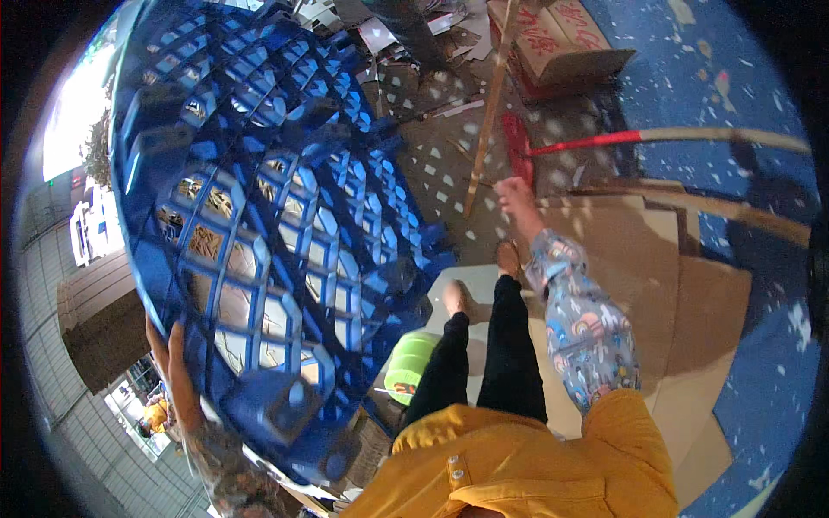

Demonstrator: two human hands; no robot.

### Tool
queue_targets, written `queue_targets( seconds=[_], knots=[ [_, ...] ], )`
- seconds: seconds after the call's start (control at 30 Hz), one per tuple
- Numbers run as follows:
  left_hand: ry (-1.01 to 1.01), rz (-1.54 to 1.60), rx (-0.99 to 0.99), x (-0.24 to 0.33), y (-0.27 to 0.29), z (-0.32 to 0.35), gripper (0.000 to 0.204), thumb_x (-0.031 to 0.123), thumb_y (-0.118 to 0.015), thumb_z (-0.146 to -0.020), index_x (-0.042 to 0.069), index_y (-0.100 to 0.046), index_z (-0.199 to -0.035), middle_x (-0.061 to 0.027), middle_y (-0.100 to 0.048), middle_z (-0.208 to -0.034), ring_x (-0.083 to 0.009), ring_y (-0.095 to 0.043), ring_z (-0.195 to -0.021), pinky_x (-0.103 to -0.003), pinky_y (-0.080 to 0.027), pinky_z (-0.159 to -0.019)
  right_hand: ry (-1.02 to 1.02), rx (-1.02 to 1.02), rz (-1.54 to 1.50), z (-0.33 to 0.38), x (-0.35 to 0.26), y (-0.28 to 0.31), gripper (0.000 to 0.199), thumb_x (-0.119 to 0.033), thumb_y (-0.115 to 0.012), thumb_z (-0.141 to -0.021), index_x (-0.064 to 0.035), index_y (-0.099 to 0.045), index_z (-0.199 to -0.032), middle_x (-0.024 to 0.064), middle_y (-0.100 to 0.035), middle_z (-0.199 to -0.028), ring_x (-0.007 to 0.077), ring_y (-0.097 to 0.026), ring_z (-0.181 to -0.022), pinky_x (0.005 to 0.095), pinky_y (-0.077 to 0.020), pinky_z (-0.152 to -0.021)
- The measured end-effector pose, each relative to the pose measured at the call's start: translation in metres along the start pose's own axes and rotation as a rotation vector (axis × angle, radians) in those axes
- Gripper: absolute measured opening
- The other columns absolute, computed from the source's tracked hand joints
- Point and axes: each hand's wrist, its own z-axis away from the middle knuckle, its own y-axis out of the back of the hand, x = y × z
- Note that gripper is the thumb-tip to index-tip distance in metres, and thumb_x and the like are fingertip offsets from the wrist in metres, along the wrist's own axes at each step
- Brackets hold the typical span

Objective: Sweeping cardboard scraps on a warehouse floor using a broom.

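Note:
A large blue plastic pallet (246, 207) with a lattice deck stands tilted up on its edge, filling the left side. My left hand (176, 380) grips its near left edge, fingers wrapped round the rim. My right hand (518, 205) reaches out over the floor, apart from the pallet, fingers loosely spread and somewhat blurred, with nothing visible in them. Closest to it are a thin wooden stick (490, 108) and a red broom head (516, 147); no contact can be made out. A red and pale handle (656, 135) runs right from the broom head.
Flat cardboard sheets (622, 250) lie to my right. A cardboard box (561, 43) stands ahead, near another person's leg (406, 30) and scattered scraps (471, 30). By my feet is a light green round container (411, 364). Stacked brown cardboard (104, 324) sits beyond the pallet.

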Motion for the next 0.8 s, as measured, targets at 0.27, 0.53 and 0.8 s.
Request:
queue_targets(
  seconds=[0.27,0.53,0.8],
  knots=[
    [0.219,-0.009,0.247,-0.024,0.002,-0.01,0.057,0.02,-0.048,-0.081,0.001,-0.024,-0.128,-0.0131,-0.031,-0.127,-0.0233,-0.034,-0.112,-0.031,-0.026,-0.094,0.275,0.358,0.26,-0.257,0.034,0.051,0.043,-0.021,-0.064,-0.071,-0.0025,-0.039,-0.1,0.0066,-0.049,-0.09,0.0159,-0.047,-0.082,0.0278,-0.0383,-0.073],
    [0.258,-0.078,0.298,-0.027,-0.062,-0.036,0.055,0.017,-0.046,-0.081,0.0,-0.024,-0.128,-0.0124,-0.031,-0.127,-0.0229,-0.033,-0.113,-0.031,-0.025,-0.094,0.419,0.606,0.28,-0.367,0.016,0.038,0.064,-0.023,-0.069,-0.064,0.0003,-0.034,-0.113,0.0113,-0.046,-0.105,0.0223,-0.044,-0.097,0.0329,-0.0353,-0.083],
    [0.24,-0.059,0.261,-0.04,-0.066,-0.051,0.054,0.016,-0.046,-0.08,0.0,-0.025,-0.128,-0.0123,-0.03,-0.127,-0.0228,-0.033,-0.113,-0.031,-0.025,-0.094,0.276,0.412,-0.088,-0.345,-0.01,0.004,0.045,-0.019,-0.06,-0.071,-0.0021,-0.041,-0.108,0.0067,-0.047,-0.098,0.0172,-0.044,-0.089,0.0293,-0.0364,-0.075]
  ],
)
